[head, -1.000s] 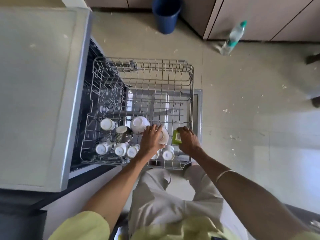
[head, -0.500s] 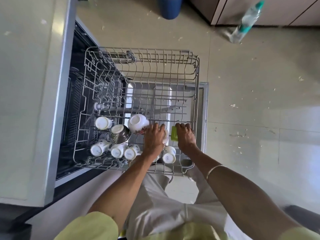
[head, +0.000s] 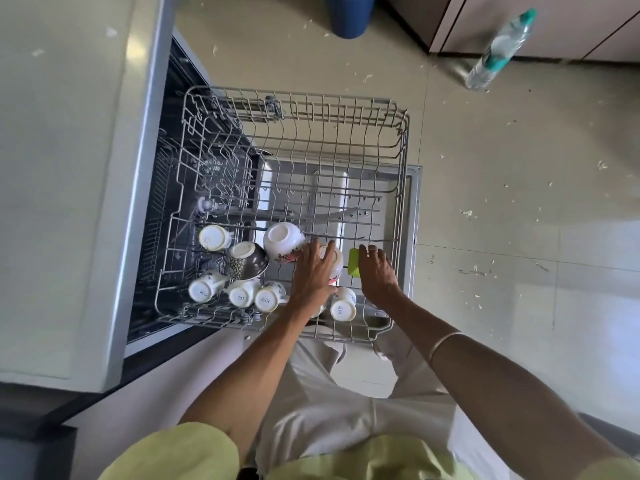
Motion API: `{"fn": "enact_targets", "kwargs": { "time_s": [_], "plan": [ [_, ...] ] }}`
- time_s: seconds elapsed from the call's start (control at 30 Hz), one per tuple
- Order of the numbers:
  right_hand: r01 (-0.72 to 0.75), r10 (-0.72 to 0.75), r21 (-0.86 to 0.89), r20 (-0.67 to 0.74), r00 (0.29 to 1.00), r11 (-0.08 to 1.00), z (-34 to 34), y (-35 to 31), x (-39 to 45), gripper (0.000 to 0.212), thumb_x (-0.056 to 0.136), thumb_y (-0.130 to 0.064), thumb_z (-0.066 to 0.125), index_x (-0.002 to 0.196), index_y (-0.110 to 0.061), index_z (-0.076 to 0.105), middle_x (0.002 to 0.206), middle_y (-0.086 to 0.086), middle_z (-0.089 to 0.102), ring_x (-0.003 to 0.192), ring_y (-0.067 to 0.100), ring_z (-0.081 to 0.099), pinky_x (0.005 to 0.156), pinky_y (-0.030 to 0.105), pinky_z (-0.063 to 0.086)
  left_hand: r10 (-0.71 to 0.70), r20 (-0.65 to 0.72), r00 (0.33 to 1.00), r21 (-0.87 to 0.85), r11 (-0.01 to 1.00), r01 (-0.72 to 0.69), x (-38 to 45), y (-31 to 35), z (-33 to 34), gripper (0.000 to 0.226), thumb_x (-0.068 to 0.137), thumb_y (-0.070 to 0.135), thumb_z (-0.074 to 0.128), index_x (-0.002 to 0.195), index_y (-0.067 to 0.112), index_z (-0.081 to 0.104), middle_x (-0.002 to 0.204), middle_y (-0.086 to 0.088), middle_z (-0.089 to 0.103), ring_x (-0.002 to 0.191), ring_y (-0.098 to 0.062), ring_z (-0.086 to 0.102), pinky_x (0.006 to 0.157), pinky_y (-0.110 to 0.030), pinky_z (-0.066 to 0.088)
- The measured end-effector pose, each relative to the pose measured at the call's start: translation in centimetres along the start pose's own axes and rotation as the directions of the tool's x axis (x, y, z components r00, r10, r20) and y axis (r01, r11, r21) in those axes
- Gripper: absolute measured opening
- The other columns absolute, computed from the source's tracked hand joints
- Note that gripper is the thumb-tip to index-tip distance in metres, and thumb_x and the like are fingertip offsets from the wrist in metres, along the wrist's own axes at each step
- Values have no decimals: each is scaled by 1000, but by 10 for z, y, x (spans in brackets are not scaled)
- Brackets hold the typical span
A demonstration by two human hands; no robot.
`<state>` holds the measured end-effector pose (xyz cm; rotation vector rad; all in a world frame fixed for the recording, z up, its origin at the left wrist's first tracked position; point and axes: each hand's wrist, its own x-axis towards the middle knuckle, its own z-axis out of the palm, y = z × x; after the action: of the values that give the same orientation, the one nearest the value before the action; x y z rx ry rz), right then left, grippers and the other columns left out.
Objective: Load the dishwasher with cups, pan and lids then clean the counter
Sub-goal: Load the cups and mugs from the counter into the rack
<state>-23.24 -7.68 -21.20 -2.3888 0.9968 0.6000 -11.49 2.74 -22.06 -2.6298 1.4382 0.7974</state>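
Note:
The dishwasher's upper wire rack (head: pixel 401 140) is pulled out over the open door. Several white cups stand upside down along its near edge, such as one cup (head: pixel 343 308) and another cup (head: pixel 202 291). A dark patterned bowl (head: pixel 247 261) and a white flowered bowl (head: pixel 282 242) lie behind them. My left hand (head: pixel 313 271) grips a white cup (head: pixel 334 259) in the rack. Beside it, my right hand (head: pixel 375 271) holds a small green cup (head: pixel 354 261), fingers curled around it.
The pale counter (head: pixel 62 168) runs along the left above the dishwasher. A blue bin (head: pixel 349 13) stands on the floor at the top, and a plastic water bottle (head: pixel 498 50) lies near the cabinets at the upper right. Bits of debris litter the floor.
Both hands stay in the same spot in the rack; the right hand has turned the green cup slightly. The camera has shifted forward.

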Motion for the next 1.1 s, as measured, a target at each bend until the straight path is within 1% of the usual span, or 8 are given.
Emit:
{"fn": "enact_targets", "kwargs": {
  "time_s": [0.17,0.33,0.5,0.63,0.73,0.87,1.0,1.1],
  "plan": [
    [-1,2,30,-22,1000,1000,-18,-1,-24,61,83,12,46,141,8,30,134,23,42,123,36,43,102,39,40,11,-57,998,-68,998,-15,-29,7,-22,102,68,34,87,151,15,30,153,-19,28,138,-34,33,117,-41,29],
    [-3,3,89,-4,1000,996,-40,2,-56,52,78,15,45,130,14,44,122,30,49,112,44,51,92,46,47,-25,-97,995,-134,991,12,-70,2,-35,96,66,24,86,147,9,37,152,-24,34,139,-38,36,112,-45,37],
    [43,-44,21,52,998,999,-85,-9,-86,39,83,5,49,121,6,51,122,25,51,114,38,54,91,37,45,-61,-147,987,-147,988,39,-114,8,-71,93,68,19,84,148,9,37,151,-18,37,138,-35,38,113,-44,37],
    [94,-90,-41,83,992,995,-113,-18,-99,36,85,0,46,120,4,52,126,22,50,121,36,51,94,37,45,-163,-241,957,-172,977,124,-145,9,-93,86,61,23,86,139,8,51,139,-17,53,126,-35,53,105,-39,43],
    [160,-152,-60,120,981,985,-130,-36,-105,50,85,-21,31,123,7,50,128,25,46,123,40,47,99,41,42,-267,-295,918,-188,958,218,-172,7,-109,73,70,24,81,135,6,55,137,-19,55,122,-35,57,100,-41,48],
    [261,-255,-111,66,965,959,-154,-79,-114,38,82,-8,50,116,9,54,120,29,51,114,43,54,91,42,47,-343,-343,875,-224,934,279,-203,-6,-120,60,93,25,57,148,11,37,149,-15,41,136,-31,41,113,-39,34],
    [354,-350,-216,61,935,910,-172,-140,-127,39,90,-12,54,127,-1,47,133,19,48,127,33,48,99,36,43,-385,-482,787,-282,919,277,-234,-38,-138,48,91,21,60,136,6,52,134,-16,56,123,-31,54,105,-40,44],
    [414,-423,-215,4,906,885,-173,-190,-144,36,96,-18,50,128,-1,47,133,19,50,127,33,47,100,36,41,-390,-559,732,-287,919,270,-260,-68,-152,41,97,22,52,133,0,54,134,-19,57,127,-33,52,109,-41,41]
  ]
}}
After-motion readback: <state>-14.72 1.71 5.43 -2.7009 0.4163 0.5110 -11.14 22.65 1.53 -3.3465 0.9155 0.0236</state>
